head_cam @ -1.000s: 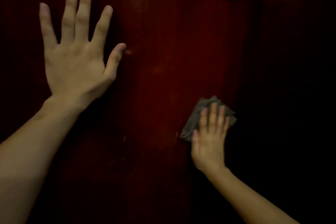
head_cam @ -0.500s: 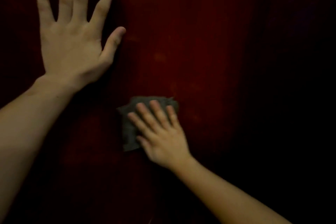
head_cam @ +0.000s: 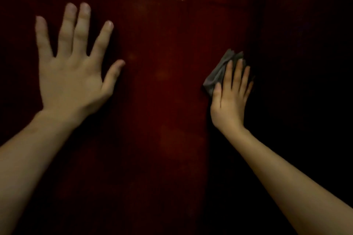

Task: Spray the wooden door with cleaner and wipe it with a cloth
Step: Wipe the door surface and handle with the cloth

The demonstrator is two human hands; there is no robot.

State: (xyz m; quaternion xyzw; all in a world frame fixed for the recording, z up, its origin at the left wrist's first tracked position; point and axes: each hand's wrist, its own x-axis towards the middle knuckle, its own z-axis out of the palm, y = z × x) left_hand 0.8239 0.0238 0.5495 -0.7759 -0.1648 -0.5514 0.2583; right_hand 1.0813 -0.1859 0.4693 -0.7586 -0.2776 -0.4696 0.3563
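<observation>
The person's left hand (head_cam: pixel 73 74) lies flat against the glossy dark-red wooden door (head_cam: pixel 162 101) with its fingers spread wide and nothing in it, most likely to steady the panel against the wiping pressure. The right hand (head_cam: pixel 230 99), fingers straight and close together, presses a crumpled grey cloth (head_cam: pixel 219 73) against the door near its right edge, so the whole palm bears down on it.

1. Wooden door (head_cam: pixel 168 101): dark red, glossy, upright, with a bright glare spot near the top above a faint horizontal seam.
2. Cloth (head_cam: pixel 217 76): grey, crumpled, flat against the door's right part, partly under the right hand (head_cam: pixel 229 99), perhaps at the panel's edge.
</observation>
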